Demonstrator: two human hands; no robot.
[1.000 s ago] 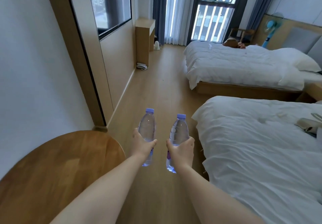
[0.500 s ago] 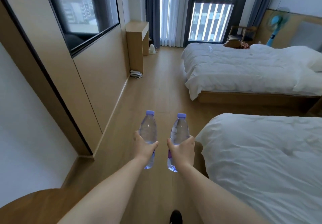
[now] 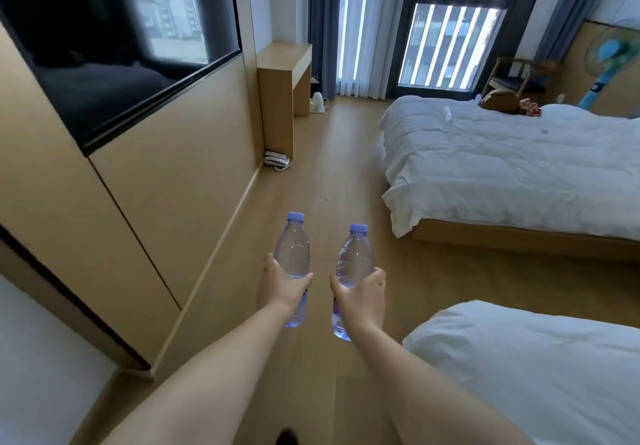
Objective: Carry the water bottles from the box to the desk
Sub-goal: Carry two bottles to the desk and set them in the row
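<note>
Two clear water bottles with purple caps are held upright over the wooden floor in front of me. My left hand (image 3: 282, 285) grips the left bottle (image 3: 292, 250) around its middle. My right hand (image 3: 362, 294) grips the right bottle (image 3: 355, 257) the same way, a short gap apart. A wooden desk (image 3: 287, 64) stands against the left wall far ahead, beside the window. The box is out of sight.
A wall with a dark glass panel (image 3: 104, 46) runs along my left. Two white beds lie on the right, one near (image 3: 536, 368) and one farther (image 3: 519, 160). A phone (image 3: 276, 160) and a white kettle (image 3: 318, 102) sit on the floor by the desk.
I have walked forward down the aisle. The round wooden table at lower left has dropped out of view and the desk is closer. Both hands still hold their bottles.
</note>
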